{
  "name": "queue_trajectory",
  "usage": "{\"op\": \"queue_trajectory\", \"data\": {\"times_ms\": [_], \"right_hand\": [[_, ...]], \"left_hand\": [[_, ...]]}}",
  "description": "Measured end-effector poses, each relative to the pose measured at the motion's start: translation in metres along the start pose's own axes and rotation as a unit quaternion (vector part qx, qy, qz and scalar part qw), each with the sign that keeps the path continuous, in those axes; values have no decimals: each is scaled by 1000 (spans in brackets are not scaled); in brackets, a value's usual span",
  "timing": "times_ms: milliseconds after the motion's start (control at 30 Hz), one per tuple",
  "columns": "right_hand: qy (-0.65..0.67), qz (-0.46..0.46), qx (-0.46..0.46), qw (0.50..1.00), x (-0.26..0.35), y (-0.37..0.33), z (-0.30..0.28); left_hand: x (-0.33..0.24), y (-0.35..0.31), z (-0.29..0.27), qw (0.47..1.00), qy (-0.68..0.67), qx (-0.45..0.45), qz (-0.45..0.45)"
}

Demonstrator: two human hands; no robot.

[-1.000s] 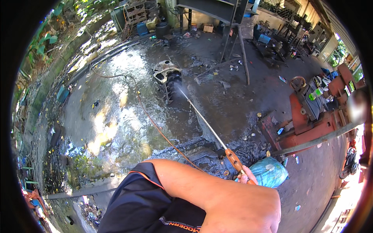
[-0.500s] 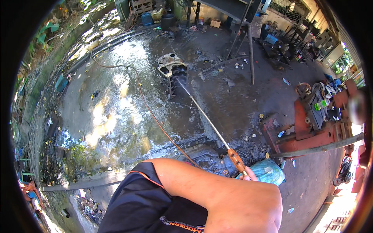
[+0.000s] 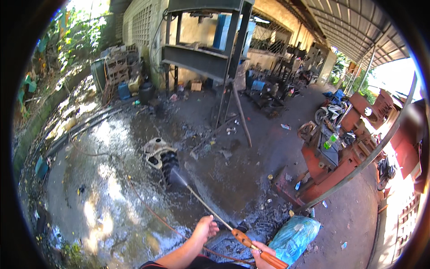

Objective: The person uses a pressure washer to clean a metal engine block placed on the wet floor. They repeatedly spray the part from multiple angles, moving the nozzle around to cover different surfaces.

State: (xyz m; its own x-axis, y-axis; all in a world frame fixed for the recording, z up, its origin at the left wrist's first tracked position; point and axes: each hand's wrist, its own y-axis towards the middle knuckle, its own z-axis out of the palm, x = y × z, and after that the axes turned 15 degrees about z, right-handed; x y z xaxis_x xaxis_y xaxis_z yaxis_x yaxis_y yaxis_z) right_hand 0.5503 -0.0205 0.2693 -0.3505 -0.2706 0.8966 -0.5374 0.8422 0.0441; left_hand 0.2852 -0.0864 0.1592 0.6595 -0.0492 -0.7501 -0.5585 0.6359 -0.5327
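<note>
My right hand point(image 3: 263, 254) is wrapped round the orange-brown handle of a spray lance point(image 3: 209, 209). The lance's long metal tube slants forward and left. A white jet leaves its tip and hits a dark, greasy engine block point(image 3: 169, 162) with a pale end plate point(image 3: 156, 148), which lies on the wet concrete. My left hand point(image 3: 207, 227) hovers just left of the tube, fingers loosely bent and apart, holding nothing. A thin reddish hose point(image 3: 148, 207) runs along the ground and passes under my left forearm.
A blue plastic bag point(image 3: 293, 240) lies to the right of my right hand. Beyond it stands red machinery point(image 3: 320, 159) with a bent bar point(image 3: 371, 154). A tall black press frame point(image 3: 228, 62) rises behind the block, with a leaning pole point(image 3: 242, 116) beside it. Dark sludge and litter spread over the floor.
The view has tilted up, so the engine block sits lower and further left. My left hand has come into sight beside the lance. Spray at the tip shows more plainly.
</note>
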Motion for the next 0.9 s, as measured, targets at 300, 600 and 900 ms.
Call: {"op": "queue_trajectory", "data": {"times_ms": [300, 600, 900], "right_hand": [[5, 12, 48, 999, 43, -17, 4], [-100, 7, 184, 978, 24, -76, -66], [-7, 50, 180, 982, -31, -174, -109]], "left_hand": [[17, -10, 9, 979, -180, 67, 66], [54, -83, 30, 979, -169, 76, 90], [110, -164, 58, 990, -97, 75, 72]]}}
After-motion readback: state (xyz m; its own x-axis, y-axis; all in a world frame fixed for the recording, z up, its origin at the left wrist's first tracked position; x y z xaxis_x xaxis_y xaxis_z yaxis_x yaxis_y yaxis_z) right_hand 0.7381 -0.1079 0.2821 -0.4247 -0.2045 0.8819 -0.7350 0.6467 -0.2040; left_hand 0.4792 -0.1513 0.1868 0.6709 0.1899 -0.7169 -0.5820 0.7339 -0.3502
